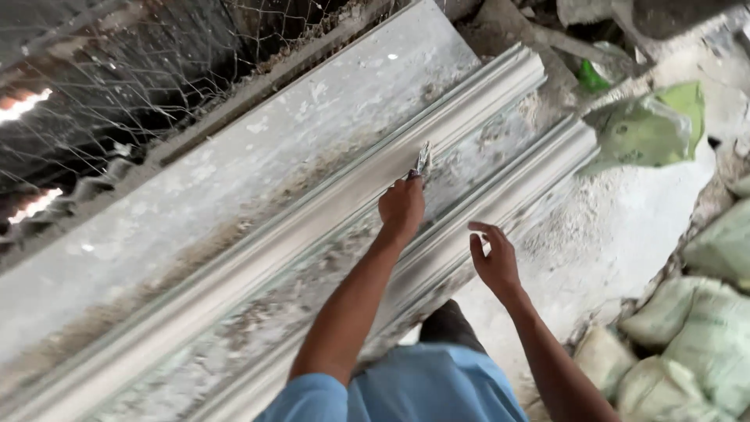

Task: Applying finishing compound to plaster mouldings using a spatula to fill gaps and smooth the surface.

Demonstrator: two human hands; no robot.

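A long white plaster moulding (312,234) with ridged edges lies diagonally on a grey slab (258,148). My left hand (402,207) is closed around a small metal scraper (423,160), whose blade touches the moulding's inner ridge. My right hand (494,262) hovers at the moulding's near edge with its fingers spread, holding nothing. I cannot tell whether it touches the edge. Crumbs of plaster dust lie along the moulding's middle channel.
Wire mesh (156,70) hangs beyond the slab's far side. Green-white sacks (703,328) are piled at the lower right, another sack (648,129) lies at the upper right, and white powder (617,234) covers the floor between them.
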